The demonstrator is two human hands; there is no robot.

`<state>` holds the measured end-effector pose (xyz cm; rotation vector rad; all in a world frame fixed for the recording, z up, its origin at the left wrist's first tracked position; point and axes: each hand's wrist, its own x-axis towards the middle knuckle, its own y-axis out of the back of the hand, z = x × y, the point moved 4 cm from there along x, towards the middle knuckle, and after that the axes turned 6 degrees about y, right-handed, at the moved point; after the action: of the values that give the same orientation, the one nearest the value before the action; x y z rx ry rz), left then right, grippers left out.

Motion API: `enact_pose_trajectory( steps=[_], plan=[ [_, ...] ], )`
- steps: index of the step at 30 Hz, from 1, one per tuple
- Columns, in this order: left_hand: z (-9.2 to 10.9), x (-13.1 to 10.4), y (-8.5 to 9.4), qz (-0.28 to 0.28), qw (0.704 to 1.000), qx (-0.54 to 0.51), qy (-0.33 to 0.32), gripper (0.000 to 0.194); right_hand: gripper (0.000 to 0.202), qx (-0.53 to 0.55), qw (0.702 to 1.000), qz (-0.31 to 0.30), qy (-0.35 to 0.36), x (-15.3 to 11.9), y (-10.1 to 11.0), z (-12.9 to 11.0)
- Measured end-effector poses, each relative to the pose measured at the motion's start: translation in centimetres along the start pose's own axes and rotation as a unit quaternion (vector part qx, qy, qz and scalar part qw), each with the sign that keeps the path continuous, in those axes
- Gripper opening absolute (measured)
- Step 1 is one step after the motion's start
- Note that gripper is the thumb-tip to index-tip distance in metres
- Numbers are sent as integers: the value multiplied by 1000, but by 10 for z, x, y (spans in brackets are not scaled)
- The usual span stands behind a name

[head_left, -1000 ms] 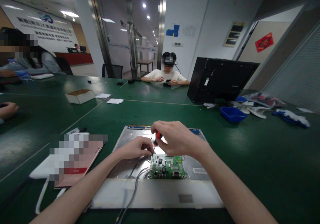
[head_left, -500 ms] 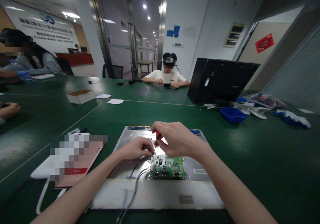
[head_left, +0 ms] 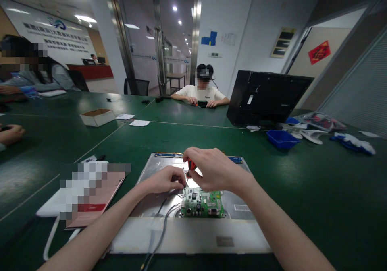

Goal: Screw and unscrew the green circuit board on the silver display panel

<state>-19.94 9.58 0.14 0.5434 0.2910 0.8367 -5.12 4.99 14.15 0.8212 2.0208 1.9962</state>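
A silver display panel (head_left: 193,235) lies flat in front of me with a green circuit board (head_left: 208,204) on its back. My right hand (head_left: 211,167) is closed around the red and black handle of a screwdriver (head_left: 191,166). The screwdriver points down, its tip at the board's upper left corner. My left hand (head_left: 169,179) has its fingers pinched together right beside that tip; whether they grip the shaft or a small part is hidden. Dark cables (head_left: 165,226) run from the board's left side over the panel's near edge.
Left of the panel lie a pink booklet (head_left: 99,198) and a white device (head_left: 50,206) with a cable. Further off stand an open carton (head_left: 97,117), a blue tray (head_left: 282,139), gloves (head_left: 353,142) and a black monitor housing (head_left: 269,98). A co-worker (head_left: 202,92) sits opposite, others at left.
Both my hands keep their place at the board's corner, and the screwdriver handle looks slightly turned. Across the table, the co-worker's hands and dark object have shifted a little.
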Motion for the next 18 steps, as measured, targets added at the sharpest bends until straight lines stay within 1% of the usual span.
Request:
enact_pose_trajectory(
  steps=[3,9,12,15,18],
  plan=[
    [0,-1,-1,-1,1000,-2,5,10,19,-12,1000,1,-11,2,0,0],
    [9,-2,1,-2,1000,0,-4,12,21,-67,997,-6,-23,3,0,0],
    [9,-2,1,5,1000,10,-7,9,15,-47,999,1,0,1,2,-3],
    [6,-1,1,9,1000,19,-5,7,23,-17,1000,-7,21,-1,1,-5],
    [4,-1,0,1,1000,14,2,9,22,-21,1000,-3,12,0,0,-6]
  ],
)
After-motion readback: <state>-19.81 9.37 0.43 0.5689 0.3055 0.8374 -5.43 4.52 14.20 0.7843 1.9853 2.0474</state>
